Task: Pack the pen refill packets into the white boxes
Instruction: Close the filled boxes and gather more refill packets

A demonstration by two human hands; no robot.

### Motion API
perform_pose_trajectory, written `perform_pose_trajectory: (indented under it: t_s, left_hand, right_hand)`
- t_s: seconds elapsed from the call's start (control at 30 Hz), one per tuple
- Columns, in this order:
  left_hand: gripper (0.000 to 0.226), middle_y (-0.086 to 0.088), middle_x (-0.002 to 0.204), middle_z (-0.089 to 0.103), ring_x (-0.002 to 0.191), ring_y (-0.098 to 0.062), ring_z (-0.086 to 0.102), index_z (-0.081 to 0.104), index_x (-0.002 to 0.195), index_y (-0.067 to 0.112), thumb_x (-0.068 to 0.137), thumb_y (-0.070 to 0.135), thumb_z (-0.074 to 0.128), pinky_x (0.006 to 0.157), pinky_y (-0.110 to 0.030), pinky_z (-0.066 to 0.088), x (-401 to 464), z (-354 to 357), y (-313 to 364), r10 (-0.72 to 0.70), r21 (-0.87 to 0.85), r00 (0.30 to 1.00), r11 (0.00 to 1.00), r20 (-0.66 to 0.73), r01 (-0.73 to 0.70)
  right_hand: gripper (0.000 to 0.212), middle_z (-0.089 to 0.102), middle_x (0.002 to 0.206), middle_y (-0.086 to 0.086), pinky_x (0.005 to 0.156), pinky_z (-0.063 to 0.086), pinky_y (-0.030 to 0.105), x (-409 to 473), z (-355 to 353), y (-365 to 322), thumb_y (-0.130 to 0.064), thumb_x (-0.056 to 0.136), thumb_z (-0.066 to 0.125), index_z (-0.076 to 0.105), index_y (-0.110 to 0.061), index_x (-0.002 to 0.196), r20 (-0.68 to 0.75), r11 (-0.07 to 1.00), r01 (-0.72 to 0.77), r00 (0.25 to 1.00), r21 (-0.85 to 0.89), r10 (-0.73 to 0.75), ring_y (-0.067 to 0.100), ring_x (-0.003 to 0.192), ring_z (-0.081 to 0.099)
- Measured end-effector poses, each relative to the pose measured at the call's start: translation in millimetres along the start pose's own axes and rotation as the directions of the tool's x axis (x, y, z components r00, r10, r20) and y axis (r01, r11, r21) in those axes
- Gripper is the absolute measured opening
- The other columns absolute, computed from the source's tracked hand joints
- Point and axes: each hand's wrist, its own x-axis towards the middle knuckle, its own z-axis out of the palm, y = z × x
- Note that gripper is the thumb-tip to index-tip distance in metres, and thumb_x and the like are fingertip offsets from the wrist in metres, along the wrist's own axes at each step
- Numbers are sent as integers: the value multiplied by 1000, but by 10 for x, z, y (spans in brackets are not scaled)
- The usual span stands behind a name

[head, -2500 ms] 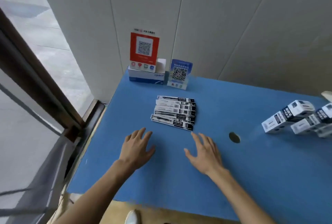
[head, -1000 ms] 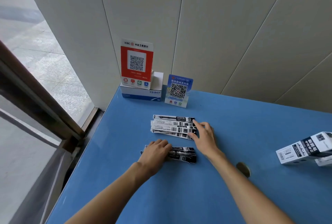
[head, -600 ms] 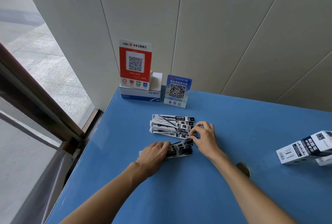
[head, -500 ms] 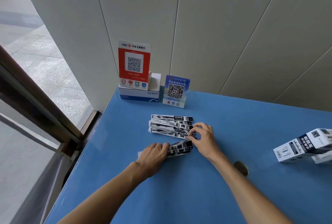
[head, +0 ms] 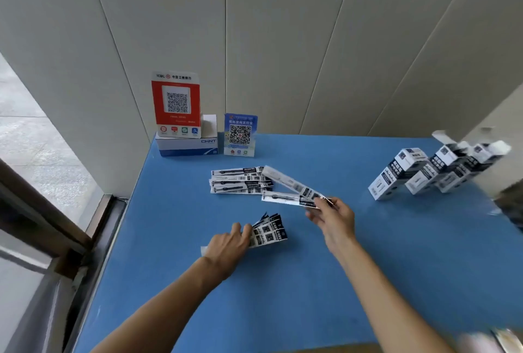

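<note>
While the left hand (head: pixel 226 245) pressed down on a small bunch of pen refill packets (head: pixel 267 229), its fingers were curled over the near end of the bunch and held it against the blue table (head: pixel 283 296). The black and white ends of that bunch fanned out to the right of the fingers. The right hand (head: pixel 332 218) was lifted a little above the table and pinched two packets (head: pixel 291 190) by their right ends, between thumb and fingers. Those two packets spread apart like an open V, with the far ends pointing left and away. One of them reached over the edge of the pile of packets (head: pixel 240 180) that lay flat on the table, farther back near the middle. That pile was stacked in neat rows, and no hand touched it.

Over on the right side of the table stood a row of white boxes (head: pixel 424 173) with black print, leaning against each other, well apart from both hands. At least one had its top flap open. At the back left corner, by the wall, a red sign (head: pixel 176 103) with a square code stood on a white and blue box (head: pixel 186 146). Just beside it stood a smaller blue sign (head: pixel 240 135) with a code too. A dark window frame (head: pixel 42 222) ran along the left.
</note>
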Motion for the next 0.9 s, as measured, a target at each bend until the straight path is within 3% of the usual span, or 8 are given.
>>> perform_pose_trajectory:
  t_s: [0.17, 0.33, 0.53, 0.7, 0.9]
  left_hand:
    - [30, -7, 116, 51, 87, -35, 60, 37, 123, 14, 95, 26, 42, 59, -35, 37, -147, 92, 316, -36, -271, 999, 962, -35, 25]
    - [34, -9, 109, 59, 91, -35, 60, 36, 123, 14, 98, 36, 43, 62, -36, 39, -152, 144, 844, 47, -318, 998, 946, -40, -58]
    - [40, -8, 107, 62, 94, -35, 59, 38, 119, 13, 94, 42, 52, 63, -35, 39, -50, -5, 1616, 4, -437, 998, 899, -69, -34]
    - [39, -7, 105, 63, 92, -33, 60, 39, 117, 14, 94, 42, 52, 62, -33, 39, 168, -86, 2421, -39, -433, 997, 902, -63, 8]
    - [39, -6, 95, 60, 87, -33, 59, 39, 115, 15, 93, 43, 53, 64, -34, 40, 428, -192, 3608, -74, -488, 996, 872, -50, 40]
  right_hand:
    - [13, 63, 74, 9, 48, 53, 26, -365, -553, 89, -2, 87, 63, 53, -10, 84, -236, 989, -68, 967, 129, 97, 19, 55, 61]
    - [12, 63, 81, 10, 48, 54, 26, -692, -1237, 107, -3, 88, 63, 53, -9, 90, -338, 981, -37, 936, 190, 100, 22, 61, 66]
    - [11, 65, 90, 9, 53, 57, 26, -815, -2119, -225, -4, 90, 62, 56, -6, 98, -356, 994, -13, 933, 106, 50, 32, 80, 68]
    - [13, 65, 87, 8, 59, 56, 28, -636, -2990, -681, -4, 87, 65, 57, -7, 98, -341, 993, 60, 940, 101, -22, 23, 71, 65]
    - [10, 67, 90, 10, 63, 58, 26, -374, -4026, -1194, 0, 86, 65, 61, -5, 93, -312, 987, 134, 937, -91, -156, 21, 79, 63]
